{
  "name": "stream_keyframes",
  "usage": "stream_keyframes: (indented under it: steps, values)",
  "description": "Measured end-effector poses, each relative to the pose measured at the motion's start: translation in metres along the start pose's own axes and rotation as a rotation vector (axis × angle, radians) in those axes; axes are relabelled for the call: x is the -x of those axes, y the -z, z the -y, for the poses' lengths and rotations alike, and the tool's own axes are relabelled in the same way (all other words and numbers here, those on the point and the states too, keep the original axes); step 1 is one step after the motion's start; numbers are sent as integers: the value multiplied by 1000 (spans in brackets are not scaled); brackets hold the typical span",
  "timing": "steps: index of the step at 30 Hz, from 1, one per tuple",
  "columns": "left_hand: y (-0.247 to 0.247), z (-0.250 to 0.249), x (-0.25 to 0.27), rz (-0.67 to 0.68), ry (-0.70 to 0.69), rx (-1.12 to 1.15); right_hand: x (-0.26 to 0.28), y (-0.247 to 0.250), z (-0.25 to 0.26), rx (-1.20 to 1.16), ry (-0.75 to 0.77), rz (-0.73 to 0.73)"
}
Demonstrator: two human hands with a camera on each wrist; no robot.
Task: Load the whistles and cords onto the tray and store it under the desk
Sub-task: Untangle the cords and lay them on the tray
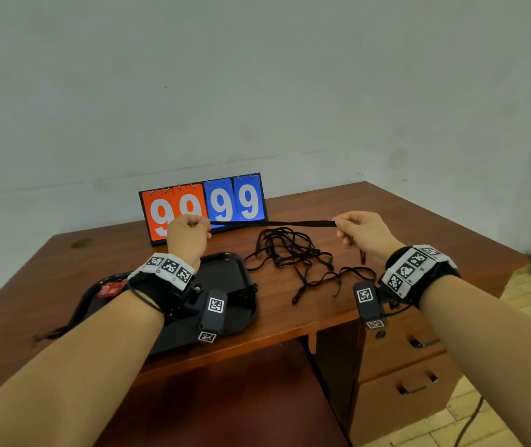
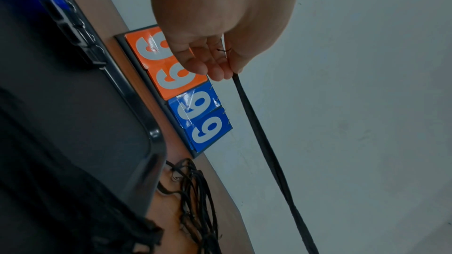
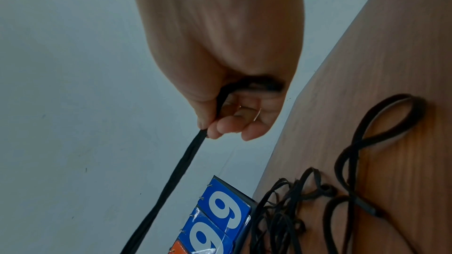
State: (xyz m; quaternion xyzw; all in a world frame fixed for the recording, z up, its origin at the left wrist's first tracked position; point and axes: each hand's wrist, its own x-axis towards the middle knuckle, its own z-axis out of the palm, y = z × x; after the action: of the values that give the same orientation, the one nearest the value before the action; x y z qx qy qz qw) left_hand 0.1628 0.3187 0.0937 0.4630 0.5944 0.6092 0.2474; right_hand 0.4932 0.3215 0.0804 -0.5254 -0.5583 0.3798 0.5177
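A black cord (image 1: 274, 223) is stretched taut in the air between my two hands, above the desk. My left hand (image 1: 190, 232) pinches its left end (image 2: 236, 76) between thumb and curled fingers. My right hand (image 1: 359, 229) pinches the other end (image 3: 203, 132), with slack cord bunched in its palm. A tangled pile of black cords (image 1: 293, 256) lies on the desk below. The black tray (image 1: 225, 269) sits at the front left under my left wrist, holding a red whistle (image 1: 111, 288) and some black cord (image 2: 73, 210).
An orange and blue flip scoreboard (image 1: 204, 206) reading 99 99 stands at the back of the wooden desk (image 1: 435, 227). Drawers (image 1: 409, 369) are under the desk's right side. The kneehole below the front edge is dark.
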Motion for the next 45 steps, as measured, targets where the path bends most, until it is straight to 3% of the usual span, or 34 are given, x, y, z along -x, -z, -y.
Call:
stream_keyframes:
  steps: [17, 24, 37, 45]
  values:
    - [72, 4, -2, -126, 13, -46, 18, 2, 6, -31, -72, -156]
    - [93, 0, 3, -122, 35, -25, 26, -7, 17, -45, -90, -144]
    - [207, 14, 13, -60, 125, -74, 56, -79, 56, -24, -70, 30]
    - [273, 34, 26, -82, 93, -260, 71, -129, 63, 81, -47, 152]
